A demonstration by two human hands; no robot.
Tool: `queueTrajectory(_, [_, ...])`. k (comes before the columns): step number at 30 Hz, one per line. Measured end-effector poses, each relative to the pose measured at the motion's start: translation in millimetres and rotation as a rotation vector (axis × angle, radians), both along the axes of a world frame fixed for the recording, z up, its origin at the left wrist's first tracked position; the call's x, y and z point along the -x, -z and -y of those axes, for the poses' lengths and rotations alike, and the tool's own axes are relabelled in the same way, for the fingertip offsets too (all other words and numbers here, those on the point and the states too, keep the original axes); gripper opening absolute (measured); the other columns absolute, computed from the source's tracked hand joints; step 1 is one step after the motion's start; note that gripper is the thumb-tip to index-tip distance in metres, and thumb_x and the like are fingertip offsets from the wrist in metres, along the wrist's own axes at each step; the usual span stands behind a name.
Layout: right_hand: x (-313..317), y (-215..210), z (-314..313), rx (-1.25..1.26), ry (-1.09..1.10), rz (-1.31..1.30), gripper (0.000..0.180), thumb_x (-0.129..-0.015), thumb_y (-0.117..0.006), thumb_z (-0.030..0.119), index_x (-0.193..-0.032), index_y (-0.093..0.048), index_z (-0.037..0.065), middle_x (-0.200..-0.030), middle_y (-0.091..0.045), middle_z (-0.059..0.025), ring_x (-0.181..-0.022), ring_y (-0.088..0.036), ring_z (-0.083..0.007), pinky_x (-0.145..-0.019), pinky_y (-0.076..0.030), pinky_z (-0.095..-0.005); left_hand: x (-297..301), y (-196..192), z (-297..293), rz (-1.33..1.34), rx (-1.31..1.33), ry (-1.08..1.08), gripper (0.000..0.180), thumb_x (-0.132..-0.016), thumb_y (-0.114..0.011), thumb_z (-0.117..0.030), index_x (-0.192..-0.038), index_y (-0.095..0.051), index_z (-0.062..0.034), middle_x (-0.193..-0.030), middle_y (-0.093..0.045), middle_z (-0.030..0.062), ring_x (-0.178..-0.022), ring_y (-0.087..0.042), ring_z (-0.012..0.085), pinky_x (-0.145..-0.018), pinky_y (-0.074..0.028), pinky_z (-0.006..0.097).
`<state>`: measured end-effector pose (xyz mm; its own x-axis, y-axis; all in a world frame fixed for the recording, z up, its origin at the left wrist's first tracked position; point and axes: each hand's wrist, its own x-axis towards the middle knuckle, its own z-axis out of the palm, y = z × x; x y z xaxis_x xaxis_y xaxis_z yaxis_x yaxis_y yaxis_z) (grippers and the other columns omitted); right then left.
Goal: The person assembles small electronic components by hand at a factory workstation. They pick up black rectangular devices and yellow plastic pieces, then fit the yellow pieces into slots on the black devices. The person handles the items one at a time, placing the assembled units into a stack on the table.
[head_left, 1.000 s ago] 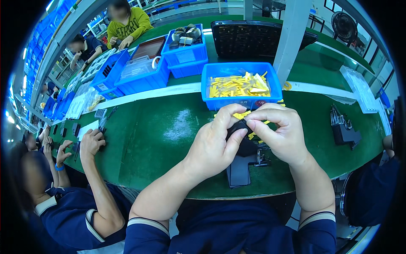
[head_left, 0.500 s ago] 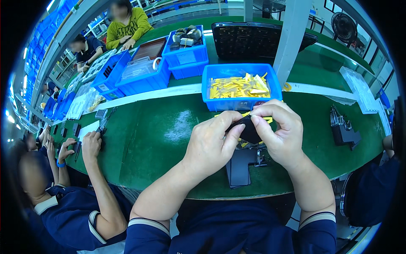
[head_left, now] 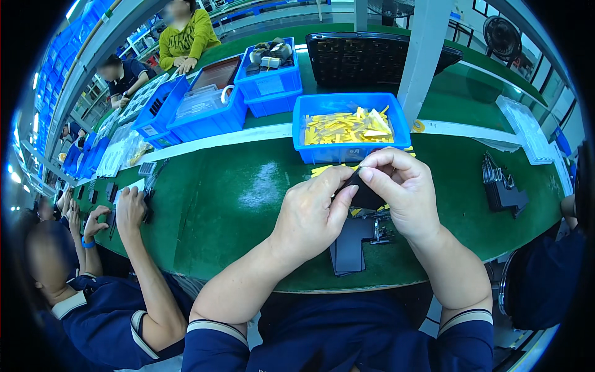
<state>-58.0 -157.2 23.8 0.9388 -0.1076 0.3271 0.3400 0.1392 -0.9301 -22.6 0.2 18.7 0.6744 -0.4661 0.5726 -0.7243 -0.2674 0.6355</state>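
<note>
Both hands meet over the table around a thin black flat piece, whose exact kind I cannot make out. My left hand is closed on it, thumb on the near face and fingers behind. The thumb and forefinger of my right hand pinch together at its upper edge; fingers partly cover the piece. Just below lies a small stack of dark grey flat parts with metal hinge-like ends. Loose yellow strips lie on the table behind my hands.
A blue bin of yellow strips stands right behind my hands. More grey parts with metal ends lie at right. Blue bins line the table's back left. A white post rises behind. At left, a co-worker's hands work close by.
My right hand has moved slightly left and its fingers have curled closer in at the piece's upper edge. The piece has tilted a little. My left hand keeps its hold.
</note>
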Motion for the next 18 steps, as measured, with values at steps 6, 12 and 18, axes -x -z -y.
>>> queueTrajectory(6, [0.2, -0.7, -0.2, 0.085, 0.058, -0.011, 0.007, -0.084, -0.064, 0.006, -0.088, -0.063, 0.001, -0.086, -0.062, -0.0028, -0.079, -0.059, -0.0085, -0.073, -0.048, -0.0231, 0.5, 0.7, 1.3, 0.115, -0.021, -0.030, 0.020, -0.080, -0.065, -0.002, -0.098, -0.058, 0.0019, -0.083, -0.066, 0.0134, -0.072, -0.068, 0.0203, -0.059, -0.056, 0.028])
queueTrajectory(12, [-0.2, 0.3, -4.1, 0.123, 0.134, 0.083, 0.008, -0.083, -0.064, 0.006, -0.087, -0.065, -0.001, -0.084, -0.062, -0.0056, -0.078, -0.059, -0.0107, -0.072, -0.048, -0.0239, 1.6, 1.0, 4.0, 0.174, 0.031, -0.034, 0.020, -0.079, -0.064, -0.004, -0.097, -0.056, -0.0001, -0.078, -0.063, 0.0156, -0.067, -0.064, 0.0302, -0.058, -0.051, 0.036])
queueTrajectory(18, [-0.4, 1.7, -3.2, 0.235, 0.194, 0.073, 0.009, -0.080, -0.065, 0.007, -0.084, -0.066, 0.000, -0.082, -0.063, -0.0074, -0.076, -0.060, -0.0148, -0.070, -0.047, -0.0267, -1.2, -0.4, 2.6, 0.121, 0.076, 0.008, 0.018, -0.079, -0.066, -0.007, -0.094, -0.058, 0.0004, -0.076, -0.064, 0.0154, -0.066, -0.065, 0.0280, -0.058, -0.052, 0.034])
